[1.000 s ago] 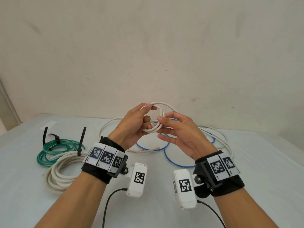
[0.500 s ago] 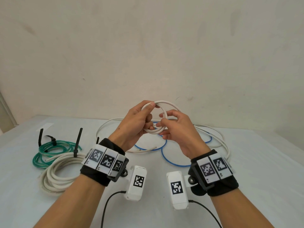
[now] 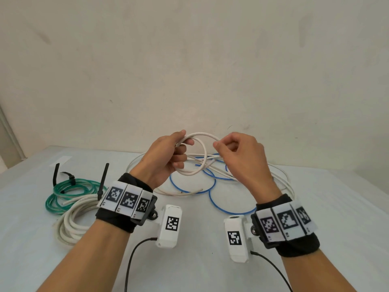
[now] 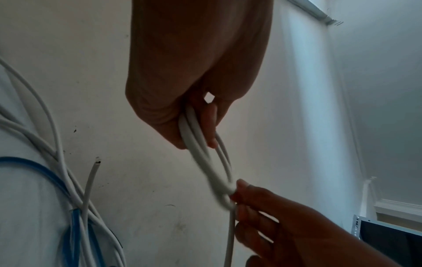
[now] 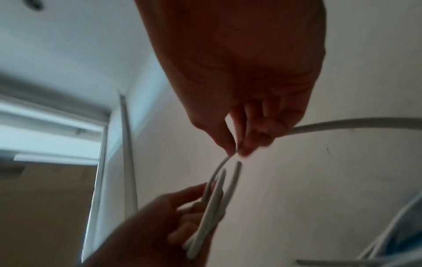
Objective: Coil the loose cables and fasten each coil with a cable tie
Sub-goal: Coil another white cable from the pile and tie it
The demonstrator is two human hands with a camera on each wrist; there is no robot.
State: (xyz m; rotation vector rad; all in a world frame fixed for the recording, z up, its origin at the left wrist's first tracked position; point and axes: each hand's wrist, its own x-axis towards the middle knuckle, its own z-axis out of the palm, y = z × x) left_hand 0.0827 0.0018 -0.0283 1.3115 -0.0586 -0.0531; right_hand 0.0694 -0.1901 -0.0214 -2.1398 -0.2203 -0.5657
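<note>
Above the table, my left hand (image 3: 180,144) grips a small coil of white cable (image 3: 194,157) by its left side, fingers curled round the turns (image 4: 200,137). My right hand (image 3: 221,145) pinches the same cable at the coil's right side between thumb and fingertips (image 5: 236,152). From that hand the cable's free run (image 5: 342,124) trails off to the right. The rest of the white cable (image 3: 282,182) lies loose on the table, tangled with a blue cable (image 3: 212,186).
At the left of the white table (image 3: 336,207) lie a green coil (image 3: 69,193) and a thicker white coil (image 3: 71,222), each with a black cable tie (image 3: 103,180) standing up. A wall rises just behind the table.
My hands have moved apart. The right hand has slid to the right along the cable, and the loop between the hands has opened wider.
</note>
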